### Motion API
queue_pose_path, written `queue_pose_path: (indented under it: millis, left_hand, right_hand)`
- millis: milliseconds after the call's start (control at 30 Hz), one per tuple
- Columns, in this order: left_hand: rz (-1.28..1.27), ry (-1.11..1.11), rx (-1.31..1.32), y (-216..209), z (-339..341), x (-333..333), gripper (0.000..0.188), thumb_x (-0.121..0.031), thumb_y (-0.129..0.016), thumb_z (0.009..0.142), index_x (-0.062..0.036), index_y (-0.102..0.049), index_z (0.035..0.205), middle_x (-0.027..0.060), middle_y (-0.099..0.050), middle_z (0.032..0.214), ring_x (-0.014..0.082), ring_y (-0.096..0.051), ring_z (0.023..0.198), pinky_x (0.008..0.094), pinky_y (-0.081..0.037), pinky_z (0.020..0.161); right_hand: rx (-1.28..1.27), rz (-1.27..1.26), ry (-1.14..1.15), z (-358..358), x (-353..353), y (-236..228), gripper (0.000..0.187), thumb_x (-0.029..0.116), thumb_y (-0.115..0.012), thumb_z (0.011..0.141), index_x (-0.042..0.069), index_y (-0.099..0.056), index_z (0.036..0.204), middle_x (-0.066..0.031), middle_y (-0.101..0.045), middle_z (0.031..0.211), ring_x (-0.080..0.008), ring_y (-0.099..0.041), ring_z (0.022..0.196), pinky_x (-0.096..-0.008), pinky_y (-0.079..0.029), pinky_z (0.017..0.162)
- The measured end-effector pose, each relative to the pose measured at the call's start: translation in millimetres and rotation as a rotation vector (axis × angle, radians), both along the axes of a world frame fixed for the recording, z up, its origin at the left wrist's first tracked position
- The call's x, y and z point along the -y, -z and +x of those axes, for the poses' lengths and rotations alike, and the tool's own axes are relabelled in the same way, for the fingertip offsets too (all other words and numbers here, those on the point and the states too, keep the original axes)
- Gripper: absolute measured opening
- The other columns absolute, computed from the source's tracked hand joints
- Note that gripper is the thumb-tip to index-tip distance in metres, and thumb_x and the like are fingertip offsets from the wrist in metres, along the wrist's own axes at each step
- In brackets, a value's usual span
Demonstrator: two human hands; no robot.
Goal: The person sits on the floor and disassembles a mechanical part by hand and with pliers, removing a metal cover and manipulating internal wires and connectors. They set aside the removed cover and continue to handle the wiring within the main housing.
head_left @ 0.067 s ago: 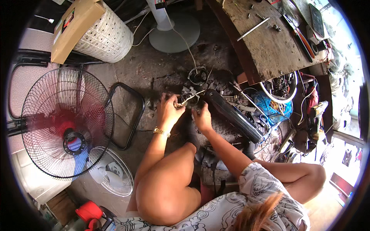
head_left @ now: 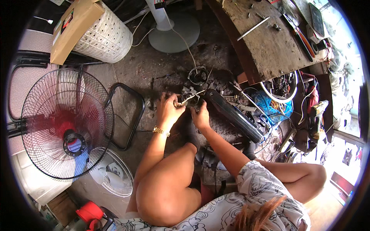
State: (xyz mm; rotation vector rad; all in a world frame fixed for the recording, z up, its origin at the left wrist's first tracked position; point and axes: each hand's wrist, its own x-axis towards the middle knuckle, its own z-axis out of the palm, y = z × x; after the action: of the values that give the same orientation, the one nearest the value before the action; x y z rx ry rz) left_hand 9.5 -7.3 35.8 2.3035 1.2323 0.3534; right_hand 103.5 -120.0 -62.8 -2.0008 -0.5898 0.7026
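Observation:
My left hand (head_left: 169, 109), with a gold-coloured watch or bracelet on the wrist, is closed around a small grey mechanical part (head_left: 188, 92) that has a pale wire running from it. My right hand (head_left: 201, 116) is just to the right of the part, fingers bent and pressed together. Whatever those fingertips hold, if anything, is too small to make out. Beside the right hand lies a long black casing (head_left: 235, 117), slanting away to the lower right. A round, dark ring-shaped part (head_left: 197, 76) with a cord sits on the floor beyond both hands.
A black fan (head_left: 67, 125) with blurred red blades stands at left, above a white fan grille (head_left: 111, 173). At far right, a wooden bench (head_left: 269, 50) bears pliers (head_left: 300, 38) and a metal rod (head_left: 253, 29). Blue wire (head_left: 271, 107) and a drill (head_left: 318, 119) lie below it.
My right hand has shifted slightly, its fingertips turning a little to the left. The left hand keeps its hold on the grey part, nearly still.

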Motion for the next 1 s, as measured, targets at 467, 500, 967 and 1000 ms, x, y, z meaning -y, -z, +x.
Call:
queue_pose_path:
  millis: [467, 500, 967, 1000]
  left_hand:
    - [0.015, 0.121, -0.094, -13.0, 4.8, -33.1, 0.033, -0.029, -0.082, 0.067, -0.0138, -0.063, 0.090, 0.0092, -0.058, 0.104, 0.0359, -0.059, 0.099, 0.0516, -0.047, 0.080]
    - [0.014, 0.116, -0.095, -11.2, 4.5, -34.6, 0.033, -0.029, -0.082, 0.067, -0.0138, -0.063, 0.090, 0.0092, -0.058, 0.104, 0.0359, -0.059, 0.099, 0.0516, -0.047, 0.080]
    - [0.065, -0.027, -0.098, 11.6, -0.8, 26.0, 0.040, -0.025, -0.083, 0.063, -0.0134, -0.064, 0.096, 0.0072, -0.053, 0.120, 0.0361, -0.053, 0.104, 0.0491, -0.047, 0.085]
    - [0.068, -0.053, -0.113, 6.3, -7.0, 31.4, 0.040, -0.025, -0.083, 0.063, -0.0134, -0.064, 0.096, 0.0072, -0.053, 0.120, 0.0361, -0.053, 0.104, 0.0491, -0.047, 0.085]
  right_hand:
    - [0.101, 0.084, 0.010, 51.7, -12.7, -23.3, 0.017, 0.009, -0.062, 0.090, -0.005, -0.057, 0.099, -0.0282, -0.064, 0.087, -0.0473, -0.062, 0.083, -0.0487, -0.049, 0.071]
    - [0.210, 0.088, -0.075, 56.4, -14.4, -23.3, 0.016, 0.008, -0.062, 0.089, -0.004, -0.057, 0.098, -0.0284, -0.064, 0.086, -0.0473, -0.062, 0.084, -0.0495, -0.049, 0.071]
    - [0.306, -0.090, -0.325, 66.7, -2.3, -32.1, 0.031, 0.016, -0.068, 0.084, 0.001, -0.059, 0.109, -0.0218, -0.067, 0.086, -0.0434, -0.065, 0.078, -0.0501, -0.053, 0.069]
    - [0.405, 0.048, -0.369, 68.1, -12.6, -47.7, 0.033, 0.016, -0.068, 0.084, 0.002, -0.060, 0.112, -0.0203, -0.066, 0.090, -0.0423, -0.065, 0.080, -0.0487, -0.053, 0.069]
